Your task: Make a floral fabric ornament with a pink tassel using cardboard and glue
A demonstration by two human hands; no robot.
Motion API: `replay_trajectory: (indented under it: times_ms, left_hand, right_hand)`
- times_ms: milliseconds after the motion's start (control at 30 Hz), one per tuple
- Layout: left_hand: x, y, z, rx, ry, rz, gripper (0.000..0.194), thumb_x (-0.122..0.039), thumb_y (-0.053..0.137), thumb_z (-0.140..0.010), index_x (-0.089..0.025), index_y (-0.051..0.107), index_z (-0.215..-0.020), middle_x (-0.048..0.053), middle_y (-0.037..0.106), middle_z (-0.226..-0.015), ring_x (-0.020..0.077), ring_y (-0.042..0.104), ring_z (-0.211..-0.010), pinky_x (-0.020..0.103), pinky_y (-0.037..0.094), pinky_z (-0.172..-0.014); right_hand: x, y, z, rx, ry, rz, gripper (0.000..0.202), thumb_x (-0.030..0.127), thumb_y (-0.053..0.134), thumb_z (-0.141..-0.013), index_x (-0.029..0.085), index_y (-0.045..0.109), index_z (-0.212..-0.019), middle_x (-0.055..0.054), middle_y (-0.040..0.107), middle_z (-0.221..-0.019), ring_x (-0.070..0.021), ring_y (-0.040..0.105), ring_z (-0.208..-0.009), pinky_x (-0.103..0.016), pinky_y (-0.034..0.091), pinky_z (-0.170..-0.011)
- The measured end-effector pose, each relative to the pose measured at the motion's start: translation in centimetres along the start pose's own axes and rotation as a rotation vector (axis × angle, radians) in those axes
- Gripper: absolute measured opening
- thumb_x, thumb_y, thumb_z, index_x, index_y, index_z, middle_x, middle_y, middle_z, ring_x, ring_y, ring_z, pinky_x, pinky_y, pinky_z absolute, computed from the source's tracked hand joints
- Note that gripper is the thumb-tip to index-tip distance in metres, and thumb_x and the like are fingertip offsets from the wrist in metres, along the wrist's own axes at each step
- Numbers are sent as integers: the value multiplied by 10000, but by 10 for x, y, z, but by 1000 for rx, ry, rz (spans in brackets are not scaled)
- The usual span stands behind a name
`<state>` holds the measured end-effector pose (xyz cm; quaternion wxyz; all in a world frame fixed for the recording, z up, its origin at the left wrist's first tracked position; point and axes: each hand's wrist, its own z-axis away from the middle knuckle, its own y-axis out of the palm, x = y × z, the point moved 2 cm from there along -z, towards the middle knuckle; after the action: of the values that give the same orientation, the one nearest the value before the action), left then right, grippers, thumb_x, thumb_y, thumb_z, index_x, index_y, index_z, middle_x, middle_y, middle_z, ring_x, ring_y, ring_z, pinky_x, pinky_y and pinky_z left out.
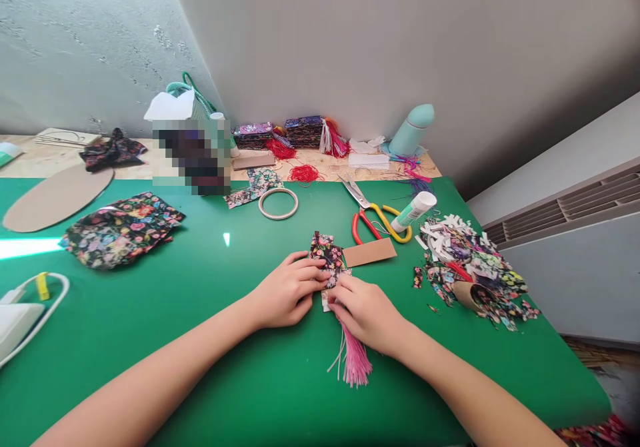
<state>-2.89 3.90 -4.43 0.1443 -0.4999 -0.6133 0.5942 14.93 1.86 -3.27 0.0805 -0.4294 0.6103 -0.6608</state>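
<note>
Has the floral fabric strip (326,248) lying between both hands on the green-topped table (240,400), well back from the near edge and well apart from the right edge. Runs with its long axis nearly straight from near to far, crossing in front of the left hand (287,290) and ending toward the right hand (367,310). Extends beyond the left fingertips at the far end; comes nearest to the right fingertips at the near end, about equally close to either hand overall.

Lays the left fingers out flat across the strip from its left side, slightly parted, touching from above rather than closed around. Bends the right fingers close together over the near end, beside a pale end piece (325,302); cannot tell whether pinching, or on what. Hides the top of a pink tassel (356,362) under the right hand, with strands fanning toward the near edge.

Shows a brown cardboard strip (371,252) just right of the fabric, slanting toward the right edge. Farther back, has scissors (369,208) with parted blades aimed at the far edge, and a glue stick (414,211) resting by the yellow handle. Near the right edge, holds a heap of scraps (480,267).
</note>
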Motion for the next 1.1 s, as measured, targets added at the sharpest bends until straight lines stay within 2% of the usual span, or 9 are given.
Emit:
replay_trajectory:
  times_ms: [100,400,867,1100]
  left_hand:
    - [0,0,0,-13,1,8,353,-91,479,-778,-202,608,-1087,56,668,-1113,226,511,-1187,457,293,-1070]
    - [-1,1,0,-18,-2,5,360,-96,483,-781,-206,606,-1101,46,672,-1098,223,505,-1194,449,302,-1068]
    - [0,0,0,-28,3,27,347,-100,471,-794,-207,609,-1094,42,673,-1099,226,508,-1189,446,299,-1067]
    - [0,1,1,-24,1,26,347,-97,464,-792,-203,609,-1088,44,671,-1100,232,506,-1190,452,291,-1071]
  right_hand:
    - [0,6,-1,-30,10,-20,115,125,510,-860,183,596,-812,-47,608,-807,-174,585,-748,-266,458,-648]
    - [2,7,2,-99,31,2,123,137,554,-848,196,659,-829,-29,624,-771,-148,594,-684,-240,442,-612]
    - [1,8,3,-138,4,70,139,173,573,-856,217,688,-793,-9,613,-722,-130,569,-630,-230,403,-564]
    - [4,7,0,-147,-79,253,210,133,512,-871,190,650,-724,-8,582,-670,-125,505,-581,-247,336,-517]
